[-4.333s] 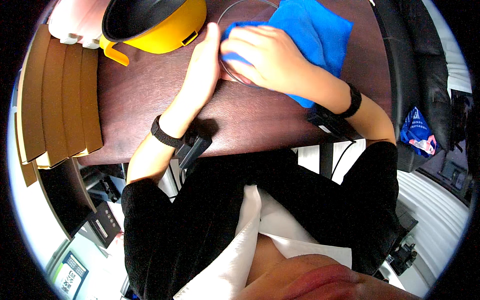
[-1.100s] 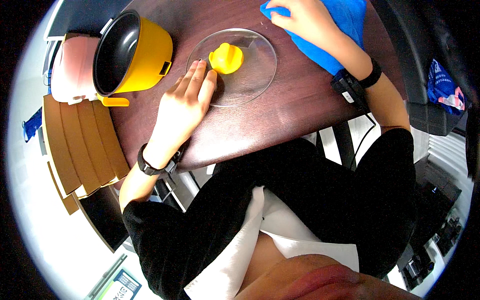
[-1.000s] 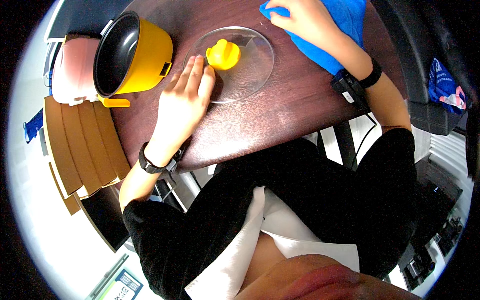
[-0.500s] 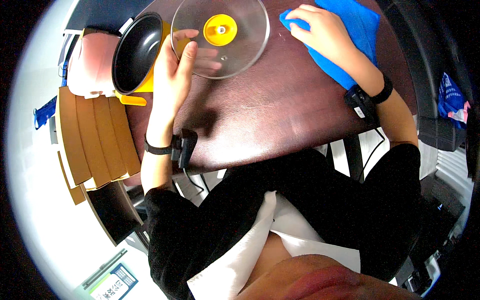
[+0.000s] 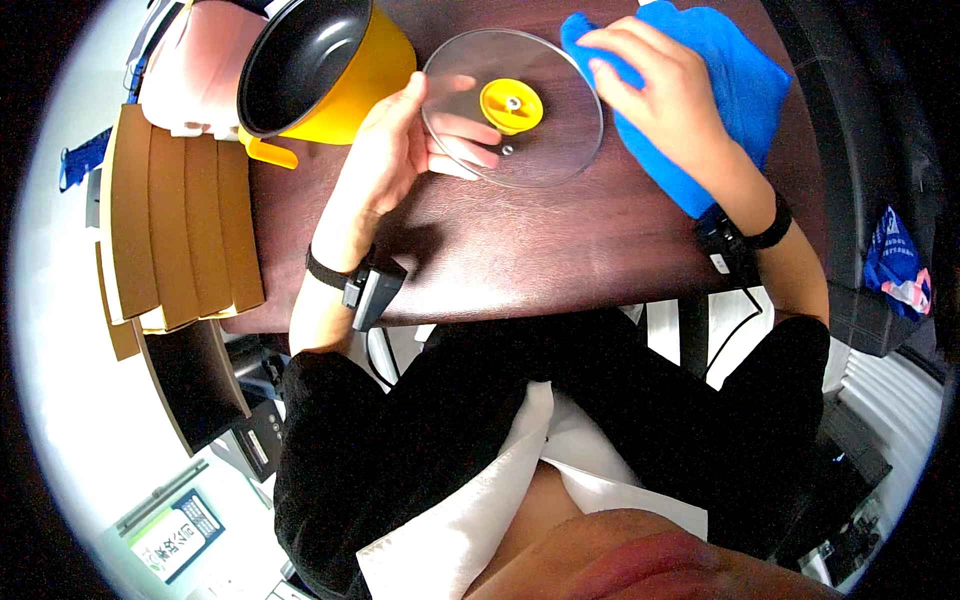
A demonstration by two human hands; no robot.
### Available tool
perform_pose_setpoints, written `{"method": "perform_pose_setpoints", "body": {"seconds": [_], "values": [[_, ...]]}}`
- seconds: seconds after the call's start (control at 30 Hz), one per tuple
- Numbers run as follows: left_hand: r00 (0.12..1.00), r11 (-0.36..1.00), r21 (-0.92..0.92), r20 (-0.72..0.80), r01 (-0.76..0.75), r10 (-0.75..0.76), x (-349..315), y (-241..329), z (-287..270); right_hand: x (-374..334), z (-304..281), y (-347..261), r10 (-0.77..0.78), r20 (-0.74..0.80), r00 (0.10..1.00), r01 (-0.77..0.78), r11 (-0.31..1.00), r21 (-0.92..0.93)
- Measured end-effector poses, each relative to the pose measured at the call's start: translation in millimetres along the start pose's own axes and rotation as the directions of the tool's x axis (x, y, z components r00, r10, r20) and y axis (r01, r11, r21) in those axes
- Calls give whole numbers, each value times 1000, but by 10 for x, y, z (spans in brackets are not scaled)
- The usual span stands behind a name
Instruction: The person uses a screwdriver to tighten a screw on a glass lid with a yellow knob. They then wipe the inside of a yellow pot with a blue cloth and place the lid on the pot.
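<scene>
My left hand point(image 5: 400, 135) grips a round glass lid point(image 5: 560, 150) by its left rim, with the thumb at the edge and the fingers showing through the glass beneath. A yellow knob point(image 5: 512, 106) sits at the lid's middle. My right hand point(image 5: 660, 95) is closed on a corner of a blue cloth point(image 5: 740, 80), right beside the lid's right edge. The rest of the cloth spreads under and beyond my right hand and wrist. To the left of my left hand, a yellow pot point(image 5: 375, 80) with a black inside lies tilted, its mouth turned leftward.
The pot, lid and cloth are over a dark reddish-brown table point(image 5: 520, 250). At the far left stand a pink rounded object point(image 5: 195, 70) and a stack of brown cardboard point(image 5: 180, 220). Black straps with small devices are on both my wrists, with cables hanging down.
My left hand has brought the lid rightward and nearer, close to my right hand and the cloth. My right hand still holds the cloth. The view has shifted slightly.
</scene>
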State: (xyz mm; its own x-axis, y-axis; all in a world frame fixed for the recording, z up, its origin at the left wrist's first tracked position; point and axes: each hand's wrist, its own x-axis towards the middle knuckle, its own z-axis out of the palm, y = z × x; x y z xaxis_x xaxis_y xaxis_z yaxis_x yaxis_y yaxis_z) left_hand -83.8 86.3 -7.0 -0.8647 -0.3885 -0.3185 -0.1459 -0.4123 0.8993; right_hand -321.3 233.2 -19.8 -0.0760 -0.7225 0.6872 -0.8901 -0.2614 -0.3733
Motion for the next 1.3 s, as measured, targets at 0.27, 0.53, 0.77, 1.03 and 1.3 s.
{"method": "perform_pose_setpoints", "body": {"seconds": [0.27, 0.53, 0.77, 1.03, 1.3], "values": [[997, 998, -66, -75, -16, 11, -15, -127, 149, 206, 500, -444, -66, 176, 982, 42, 990, 136], [935, 983, -117, -342, -145, 97, 3, -254, 208, 107, 577, -645, -374, 307, 875, 324, 924, 201], [958, 990, 53, -248, -134, 143, 35, -334, 192, -68, 431, -675, -342, 440, 830, 274, 938, 212], [982, 994, -42, -164, -101, 92, 23, -329, 99, 212, 658, -598, -308, 288, 907, 372, 905, -207], [977, 990, -15, -166, -142, 137, -19, -277, 225, 430, 761, -39, -175, 269, 947, 267, 895, -356]]}}
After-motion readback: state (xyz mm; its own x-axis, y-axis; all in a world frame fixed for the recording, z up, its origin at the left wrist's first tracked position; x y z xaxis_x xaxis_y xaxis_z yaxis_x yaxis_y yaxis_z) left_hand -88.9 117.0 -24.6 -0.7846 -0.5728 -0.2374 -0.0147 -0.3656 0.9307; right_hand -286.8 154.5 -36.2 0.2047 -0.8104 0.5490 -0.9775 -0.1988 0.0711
